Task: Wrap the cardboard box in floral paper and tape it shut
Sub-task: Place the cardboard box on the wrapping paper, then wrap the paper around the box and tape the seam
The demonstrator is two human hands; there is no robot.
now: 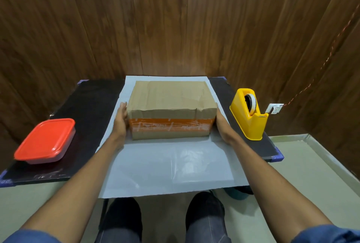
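Right hand (221, 124) fingers behind cardboard box (171, 110)

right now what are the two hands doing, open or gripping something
Left hand: open, flat against the left side of the cardboard box.
Right hand: open, pressed against the box's right side.

Between the fingers (122, 112) of both hands the cardboard box (171, 104) is plain brown, banded across its near face by orange tape (171, 126) with faint white print. Under them the paper (165, 166) shows only a pale, glossy grey-white side — no pattern visible. The table (91, 104) is black with blue corners. Left of the fingers sits a container (45, 141) with a red lid; right of them, a bright yellow tape dispenser (248, 115) holding a whitish roll. Behind — dark brown wood-grain wall (175, 24).
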